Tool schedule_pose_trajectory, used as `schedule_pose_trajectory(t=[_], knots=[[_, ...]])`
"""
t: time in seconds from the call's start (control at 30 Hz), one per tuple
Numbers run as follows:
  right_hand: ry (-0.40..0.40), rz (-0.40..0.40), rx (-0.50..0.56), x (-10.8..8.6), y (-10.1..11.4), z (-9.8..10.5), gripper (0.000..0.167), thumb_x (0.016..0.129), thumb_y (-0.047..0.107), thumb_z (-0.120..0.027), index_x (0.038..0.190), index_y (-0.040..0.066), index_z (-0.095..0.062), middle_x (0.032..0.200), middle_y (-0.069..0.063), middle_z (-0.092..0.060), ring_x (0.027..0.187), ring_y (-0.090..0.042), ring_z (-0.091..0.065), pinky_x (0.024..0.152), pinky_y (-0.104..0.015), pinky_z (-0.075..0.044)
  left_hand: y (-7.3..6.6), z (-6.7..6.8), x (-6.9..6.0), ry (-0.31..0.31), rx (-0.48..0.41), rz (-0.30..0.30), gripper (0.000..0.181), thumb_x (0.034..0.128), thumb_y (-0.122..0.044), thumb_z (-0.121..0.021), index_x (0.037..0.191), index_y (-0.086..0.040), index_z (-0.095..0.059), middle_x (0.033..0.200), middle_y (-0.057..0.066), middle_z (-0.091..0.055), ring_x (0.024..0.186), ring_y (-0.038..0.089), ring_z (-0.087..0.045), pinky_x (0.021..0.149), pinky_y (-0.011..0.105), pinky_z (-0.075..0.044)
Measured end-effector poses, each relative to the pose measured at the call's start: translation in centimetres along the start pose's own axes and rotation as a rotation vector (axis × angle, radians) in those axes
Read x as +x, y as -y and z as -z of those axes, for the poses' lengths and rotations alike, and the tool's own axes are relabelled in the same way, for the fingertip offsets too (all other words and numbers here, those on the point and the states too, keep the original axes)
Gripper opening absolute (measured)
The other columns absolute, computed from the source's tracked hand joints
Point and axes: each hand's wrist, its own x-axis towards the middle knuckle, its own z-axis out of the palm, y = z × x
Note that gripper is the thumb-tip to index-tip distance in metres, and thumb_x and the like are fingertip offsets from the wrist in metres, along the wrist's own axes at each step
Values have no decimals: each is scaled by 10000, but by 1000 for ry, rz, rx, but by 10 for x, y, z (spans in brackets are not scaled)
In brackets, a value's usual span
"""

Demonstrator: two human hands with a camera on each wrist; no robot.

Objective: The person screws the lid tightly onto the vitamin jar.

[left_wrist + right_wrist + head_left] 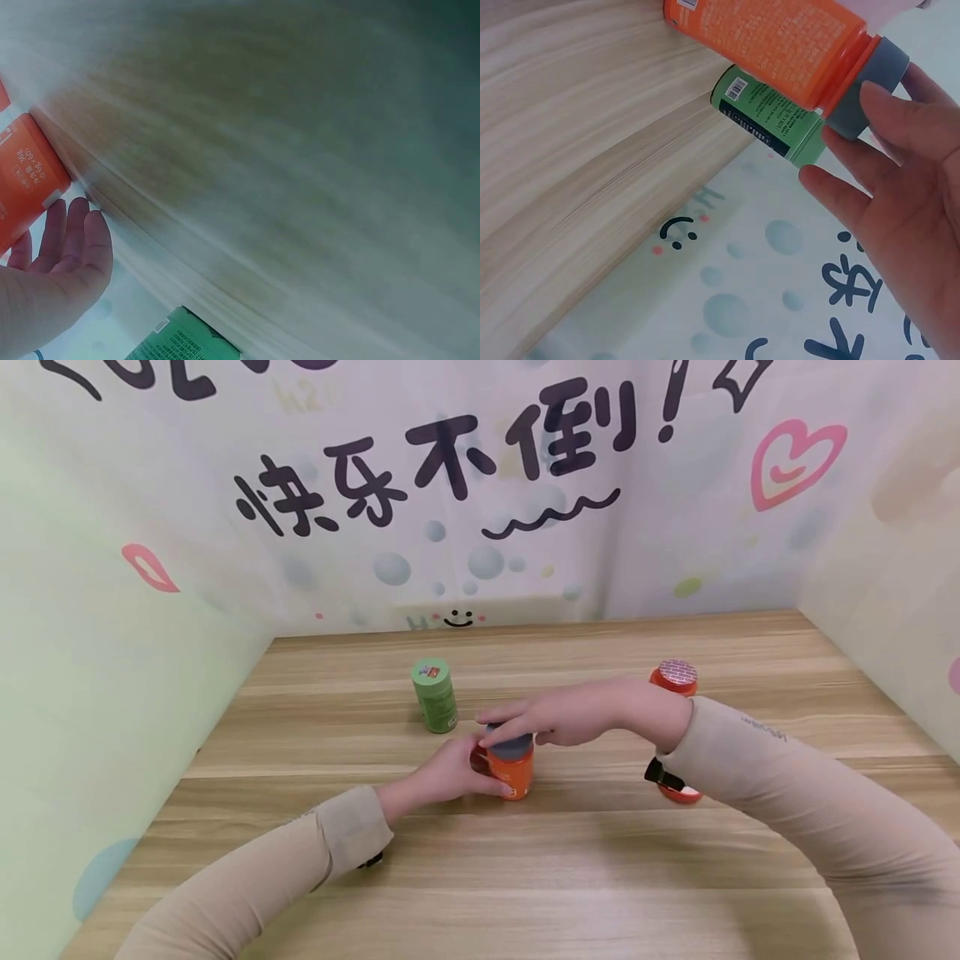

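Observation:
An orange bottle with a grey cap [512, 774] stands upright near the middle of the wooden table. My left hand [450, 772] grips its body from the left, low down, with the thumb at the front. From the right, my right hand [581, 713] reaches over the top. Its thumb and fingers pinch the grey cap [866, 90], which sits on the bottle's neck. The left wrist view catches only part of the orange bottle [28, 172], beside the curled fingers [75, 232]. Behind the left hand stands a green canister [435, 695] with a picture on its lid.
A red container with a brick-patterned lid [675, 674] stands to the right, partly hidden behind my right forearm. The wooden tabletop [525, 877] stretches toward me. A printed white cloth [337, 568] hangs at the back, and pale walls flank both sides.

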Motion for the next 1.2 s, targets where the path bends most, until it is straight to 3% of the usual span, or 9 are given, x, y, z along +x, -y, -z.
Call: schedule_pose_trajectory(t=[0.3, 0.5, 0.63, 0.87, 1.07, 1.2], knots=[[-6, 16, -15, 1, 0, 0, 533, 863, -108, -498, 1342, 124, -468, 1451, -132, -329, 1291, -290, -380, 1002, -390, -388, -1, 0, -1, -2, 6, 13, 595, 736, -217, -769, 1239, -61, -493, 1148, 45, -607, 993, 152, -573, 867, 294, -465], [2, -25, -83, 4, 7, 2, 500, 867, -37, -558, 1334, 122, -476, 1414, -139, -374, 1249, -287, -428, 988, -398, -402, -1, -1, -1, 1, 2, 0, 604, 738, -202, -769, 1255, -79, -482, 1154, 45, -595, 983, 162, -561, 853, 285, -465], [3, -73, -109, 7, 11, 2, 521, 863, 8, -586, 1347, 152, -461, 1332, -125, -435, 1152, -250, -495, 953, -362, -429, -2, -1, -1, 3, -2, -1, 601, 735, -196, -771, 1256, -99, -488, 1144, 40, -595, 969, 162, -553, 843, 279, -466], [-8, -234, -75, 13, 15, 1, 492, 857, 184, -645, 1318, 131, -482, 1069, -34, -484, 905, -148, -517, 813, -263, -451, -1, -2, -1, -4, 6, -9, 575, 725, -194, -778, 1220, -77, -509, 1106, 46, -609, 952, 161, -568, 838, 271, -468], [-65, -324, -108, 16, 16, -3, 531, 841, 320, -654, 1287, 81, -491, 1089, -54, -532, 905, -160, -539, 821, -288, -464, 0, -1, 0, 4, -3, -18, 589, 736, -199, -770, 1245, -82, -498, 1135, 40, -603, 976, 155, -561, 855, 280, -466], [-117, -382, -124, 17, 18, -6, 553, 824, 426, -643, 1231, 71, -522, 1033, -39, -570, 836, -147, -542, 739, -263, -465, 0, -1, 0, 0, -4, -6, 576, 731, -199, -774, 1231, -84, -512, 1124, 33, -612, 953, 145, -566, 844, 268, -464]])
